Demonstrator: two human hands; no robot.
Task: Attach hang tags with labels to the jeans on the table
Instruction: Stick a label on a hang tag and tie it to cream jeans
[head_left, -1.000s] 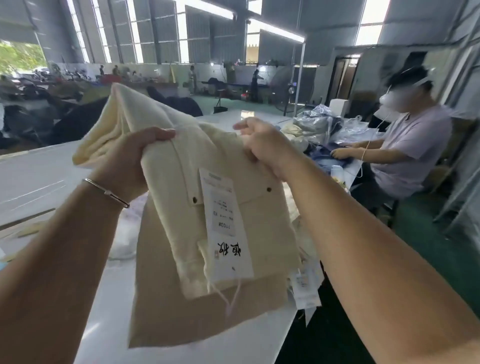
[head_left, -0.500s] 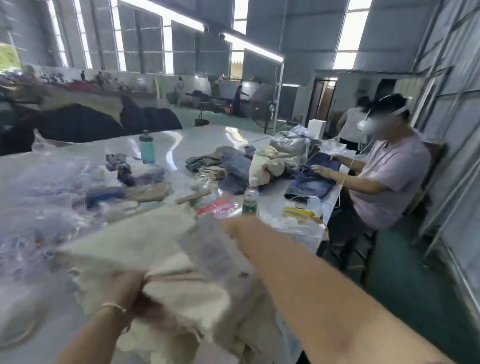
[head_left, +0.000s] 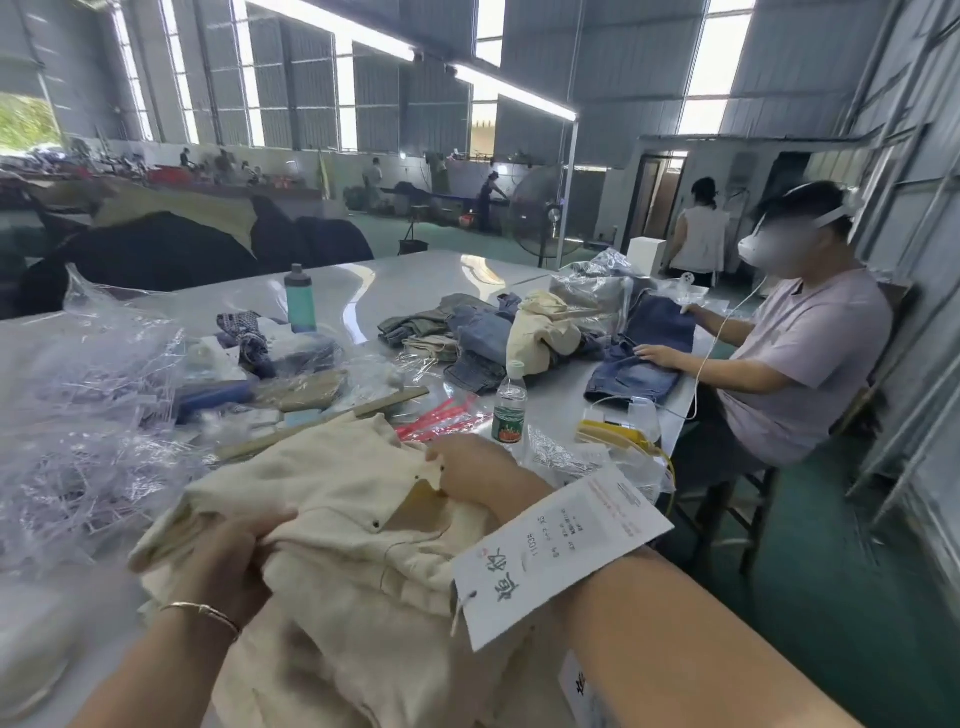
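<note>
Cream jeans (head_left: 353, 525) lie bunched on the near edge of the white table (head_left: 415, 275), both hands on them. Left hand (head_left: 228, 561) grips the near-left fold, fingers curled round the cloth, thumb on top; bracelet on that wrist. Right hand (head_left: 478, 473) rests on the far-right part of the jeans by the pocket flap with rivets; fingers go into or under the cloth, can't tell if pinching or flat. White hang tag (head_left: 561, 551) with printed label is tied by string to the jeans at its near-left corner and lies across the right forearm, between the two hands, touched by neither hand. Behind the jeans: wooden ruler (head_left: 322, 423), red strips (head_left: 441, 415), water bottle (head_left: 510, 402) just beyond the right hand, teal bottle (head_left: 300, 299) further back, clear plastic bags (head_left: 88, 415) to the left. A pile of other jeans (head_left: 488, 338) mid-table. A second person (head_left: 800, 358) sits at the right with hands on dark denim.
</note>
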